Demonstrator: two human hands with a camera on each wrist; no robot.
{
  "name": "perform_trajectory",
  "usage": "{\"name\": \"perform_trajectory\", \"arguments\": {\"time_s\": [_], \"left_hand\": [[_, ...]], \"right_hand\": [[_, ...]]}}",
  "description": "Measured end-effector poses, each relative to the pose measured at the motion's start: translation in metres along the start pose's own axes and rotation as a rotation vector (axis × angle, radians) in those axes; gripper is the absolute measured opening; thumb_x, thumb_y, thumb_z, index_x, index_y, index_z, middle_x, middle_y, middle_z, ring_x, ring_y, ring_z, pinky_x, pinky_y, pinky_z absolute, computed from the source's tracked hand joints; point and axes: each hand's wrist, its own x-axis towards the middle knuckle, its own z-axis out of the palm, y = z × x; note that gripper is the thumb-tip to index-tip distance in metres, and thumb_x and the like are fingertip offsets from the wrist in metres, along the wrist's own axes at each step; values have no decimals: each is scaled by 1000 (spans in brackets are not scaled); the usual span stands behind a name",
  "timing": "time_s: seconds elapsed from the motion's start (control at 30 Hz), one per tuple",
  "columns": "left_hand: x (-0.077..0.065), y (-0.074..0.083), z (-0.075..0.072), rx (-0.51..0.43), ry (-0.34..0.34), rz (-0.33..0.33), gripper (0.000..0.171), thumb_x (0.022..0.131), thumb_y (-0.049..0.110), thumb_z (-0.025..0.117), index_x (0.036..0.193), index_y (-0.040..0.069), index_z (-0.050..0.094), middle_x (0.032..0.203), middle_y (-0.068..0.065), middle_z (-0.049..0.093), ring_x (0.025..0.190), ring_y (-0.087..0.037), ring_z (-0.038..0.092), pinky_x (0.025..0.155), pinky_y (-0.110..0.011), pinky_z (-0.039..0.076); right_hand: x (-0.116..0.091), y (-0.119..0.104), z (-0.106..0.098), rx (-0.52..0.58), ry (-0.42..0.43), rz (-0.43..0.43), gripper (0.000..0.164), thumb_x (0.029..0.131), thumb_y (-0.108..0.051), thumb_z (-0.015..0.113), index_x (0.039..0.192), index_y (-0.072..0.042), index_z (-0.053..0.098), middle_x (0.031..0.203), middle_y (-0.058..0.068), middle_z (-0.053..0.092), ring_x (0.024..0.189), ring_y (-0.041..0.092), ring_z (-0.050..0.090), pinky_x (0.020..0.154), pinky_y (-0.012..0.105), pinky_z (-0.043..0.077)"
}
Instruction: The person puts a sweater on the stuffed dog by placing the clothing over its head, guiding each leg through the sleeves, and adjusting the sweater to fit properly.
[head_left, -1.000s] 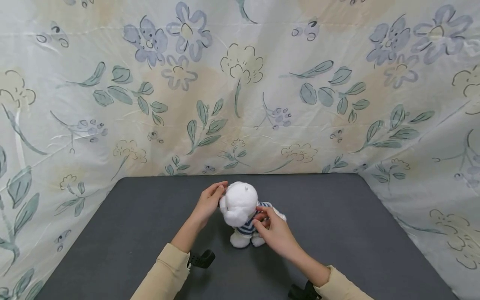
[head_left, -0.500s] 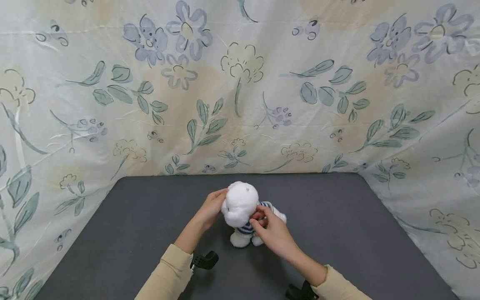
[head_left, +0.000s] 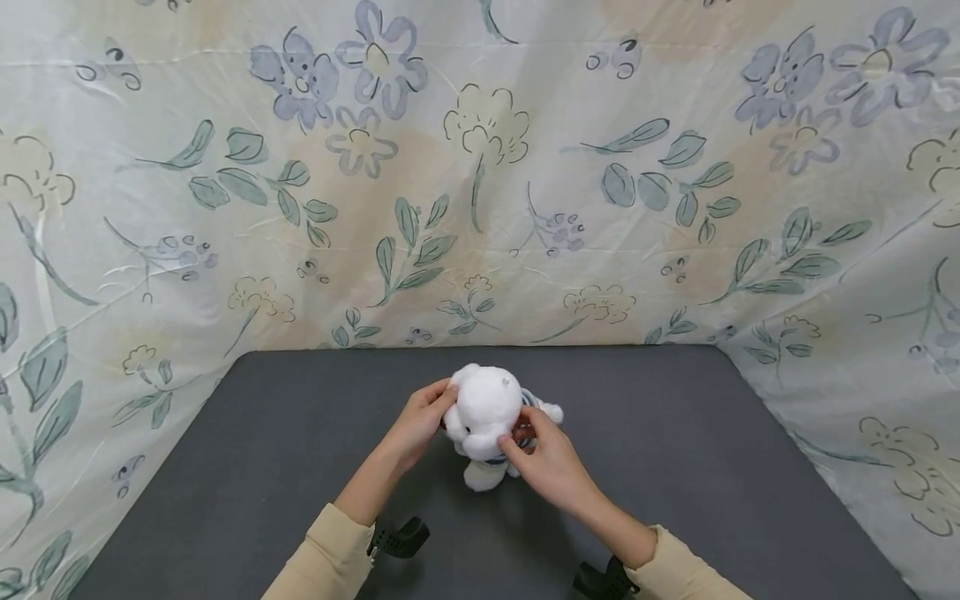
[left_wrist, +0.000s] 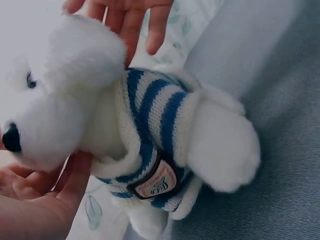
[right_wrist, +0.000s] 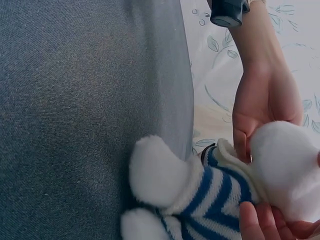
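Observation:
A white plush dog (head_left: 486,404) in a blue-and-white striped knit sweater (left_wrist: 159,112) stands on the grey table, its head bowed toward me. A badge (left_wrist: 159,186) sits on the sweater's chest. My left hand (head_left: 412,425) holds the left side of the head, thumb near the top; in the left wrist view its fingers reach in below the cheek. On the other side, my right hand (head_left: 551,458) holds the head by the cheek and ear, thumb in front and fingers behind. Fluffy paws (right_wrist: 155,172) point toward the table. The head hides part of the body.
The dark grey table (head_left: 322,400) spreads out around the dog. A floral curtain (head_left: 540,175) hangs behind it and along both sides. Black wrist cameras (head_left: 401,537) hang under the cuffs of the beige sleeves (head_left: 322,554).
The dog's head has tipped forward and down, covering more of the sweater. Its rear has shifted slightly left. My left thumb has come over onto the side of its head.

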Motion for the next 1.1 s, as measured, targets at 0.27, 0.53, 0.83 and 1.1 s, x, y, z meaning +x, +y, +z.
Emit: {"name": "perform_trajectory", "arguments": {"time_s": [0.27,0.53,0.83,1.1], "left_hand": [[-12,1,-1,-13,-60,53,45,97,20,47,139,9,39,137,-12,45,120,-20,46,94,-37,43],[-23,3,5,53,-25,149,46,91,13,56,136,18,46,133,-9,49,114,-23,52,85,-36,49],[-25,-3,11,101,62,151,41,86,8,63,125,17,54,120,-12,56,108,-24,58,82,-35,48],[-27,-9,13,180,85,151,44,84,9,65,126,17,53,114,-11,57,95,-19,61,73,-31,48]], "right_hand": [[5,-1,-2,41,30,-43,52,85,-16,67,131,-9,45,112,7,51,98,19,54,72,25,50],[12,3,-7,102,50,-54,52,87,-18,63,134,-10,42,119,9,53,103,20,53,74,30,48],[22,16,-10,117,14,-147,47,90,-17,59,134,-13,43,119,8,54,102,19,53,76,31,48],[24,31,-9,159,-54,-165,46,93,-18,55,136,-9,40,126,13,49,108,24,50,80,34,48]]}}
